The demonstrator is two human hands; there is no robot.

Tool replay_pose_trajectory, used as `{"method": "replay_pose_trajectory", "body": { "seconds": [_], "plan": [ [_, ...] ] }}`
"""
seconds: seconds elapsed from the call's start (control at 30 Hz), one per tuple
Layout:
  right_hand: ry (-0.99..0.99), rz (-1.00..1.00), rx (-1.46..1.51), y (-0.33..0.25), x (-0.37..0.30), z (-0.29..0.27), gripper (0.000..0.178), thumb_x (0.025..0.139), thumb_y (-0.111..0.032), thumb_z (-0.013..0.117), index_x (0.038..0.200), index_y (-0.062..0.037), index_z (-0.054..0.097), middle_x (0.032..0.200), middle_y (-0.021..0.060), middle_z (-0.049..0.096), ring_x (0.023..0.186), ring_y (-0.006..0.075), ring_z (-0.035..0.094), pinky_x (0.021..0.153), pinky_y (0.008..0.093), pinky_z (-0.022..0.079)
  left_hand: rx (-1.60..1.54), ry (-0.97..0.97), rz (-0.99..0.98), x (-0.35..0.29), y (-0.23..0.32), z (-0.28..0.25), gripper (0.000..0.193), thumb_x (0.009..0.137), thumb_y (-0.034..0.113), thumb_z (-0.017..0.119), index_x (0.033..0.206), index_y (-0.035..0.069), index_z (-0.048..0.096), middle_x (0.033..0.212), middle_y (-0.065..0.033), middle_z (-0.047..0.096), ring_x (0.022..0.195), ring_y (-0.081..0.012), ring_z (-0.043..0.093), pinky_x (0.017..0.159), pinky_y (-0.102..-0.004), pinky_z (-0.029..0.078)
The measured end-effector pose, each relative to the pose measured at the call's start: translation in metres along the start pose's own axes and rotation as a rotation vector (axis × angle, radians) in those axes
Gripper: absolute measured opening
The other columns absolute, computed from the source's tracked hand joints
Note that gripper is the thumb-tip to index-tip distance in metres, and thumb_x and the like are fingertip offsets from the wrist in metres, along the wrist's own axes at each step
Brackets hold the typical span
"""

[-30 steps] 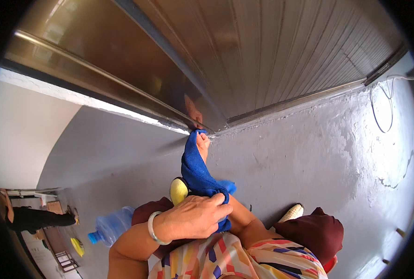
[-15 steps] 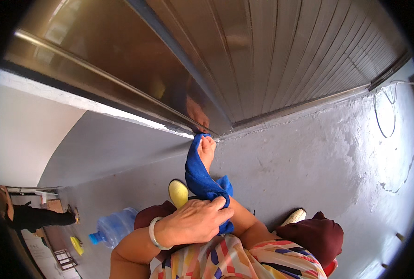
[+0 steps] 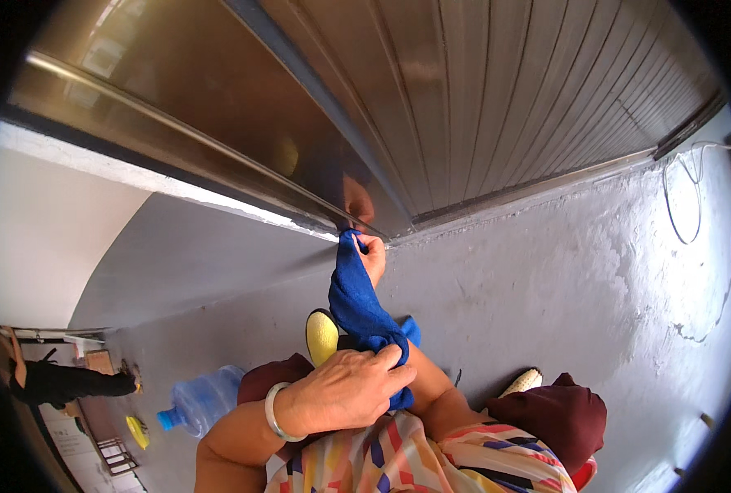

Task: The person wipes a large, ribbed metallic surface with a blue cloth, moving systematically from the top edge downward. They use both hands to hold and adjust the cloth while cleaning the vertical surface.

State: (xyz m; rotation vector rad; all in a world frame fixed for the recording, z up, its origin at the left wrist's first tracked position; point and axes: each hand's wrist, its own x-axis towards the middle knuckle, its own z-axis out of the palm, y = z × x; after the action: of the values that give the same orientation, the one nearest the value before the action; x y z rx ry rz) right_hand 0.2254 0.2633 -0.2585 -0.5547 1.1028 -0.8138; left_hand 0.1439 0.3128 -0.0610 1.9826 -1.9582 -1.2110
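A blue cloth (image 3: pixel 353 296) hangs twisted between my two hands. My right hand (image 3: pixel 372 261), reaching farther out, pinches its far end against the lower corner of a shiny brown metal door panel (image 3: pixel 242 99). Closer to my body, my left hand (image 3: pixel 341 396), with a pale bangle (image 3: pixel 273 412) on the wrist, is closed on the bunched near part, beside my right forearm. A loose fold of cloth sticks out past that forearm. The shiny panel reflects my right hand.
Ribbed brown panels (image 3: pixel 530 82) run to the right above a grey floor (image 3: pixel 497 296). My yellow shoe (image 3: pixel 322 335) is beside the cloth. A blue water jug (image 3: pixel 205 401) lies on its side at left. A person in black (image 3: pixel 70 382) is farther left, and a thin cable (image 3: pixel 684 197) loops at right.
My right hand has turned and shifted slightly along the panel's lower edge, pulling the cloth into a longer stretch. My left hand stays nearly still on the cloth.
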Motion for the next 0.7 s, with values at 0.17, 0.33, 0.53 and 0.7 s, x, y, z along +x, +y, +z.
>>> {"method": "replay_pose_trajectory", "body": {
  "seconds": [0.17,0.33,0.53,0.7],
  "plan": [
    [-0.035,-0.095,-0.039,0.003,0.004,-0.007,0.019,0.084,-0.016,0.07,0.081,-0.0016,0.057,0.074,0.0037,0.058,0.072,0.0111,0.05,0.068,0.0293,0.045,-0.007,-0.004,-0.01,0.005,-0.007,0.005,0.028,0.076,0.004,0.064,0.103,0.004,0.054,0.088,-0.0166,0.045,0.072,-0.0344,0.06,0.064,-0.0453,0.049],
    [-0.135,-0.604,-0.35,0.002,0.018,-0.028,0.018,0.086,-0.013,0.069,0.084,-0.0018,0.056,0.078,0.0135,0.059,0.071,0.0275,0.057,0.067,0.0366,0.047,0.01,-0.026,-0.056,0.009,-0.004,0.005,0.025,0.077,0.005,0.064,0.098,0.004,0.052,0.088,-0.0165,0.044,0.073,-0.0339,0.06,0.065,-0.046,0.048],
    [-0.142,-0.728,-0.514,0.023,0.039,-0.038,0.017,0.084,-0.014,0.069,0.083,-0.003,0.056,0.079,0.0168,0.06,0.075,0.0376,0.059,0.067,0.0445,0.048,0.038,0.019,-0.084,0.008,-0.014,0.008,0.022,0.076,0.005,0.064,0.095,0.005,0.052,0.087,-0.0168,0.044,0.073,-0.0362,0.059,0.066,-0.0459,0.047],
    [-0.086,-0.379,-0.447,0.03,0.055,-0.057,0.021,0.085,-0.018,0.065,0.076,-0.0015,0.058,0.073,0.0189,0.058,0.067,0.0341,0.056,0.066,0.0426,0.046,0.058,0.025,-0.105,0.007,-0.006,0.014,0.021,0.078,0.005,0.063,0.095,0.005,0.052,0.087,-0.017,0.045,0.073,-0.0362,0.059,0.066,-0.0452,0.048]
  ]
}}
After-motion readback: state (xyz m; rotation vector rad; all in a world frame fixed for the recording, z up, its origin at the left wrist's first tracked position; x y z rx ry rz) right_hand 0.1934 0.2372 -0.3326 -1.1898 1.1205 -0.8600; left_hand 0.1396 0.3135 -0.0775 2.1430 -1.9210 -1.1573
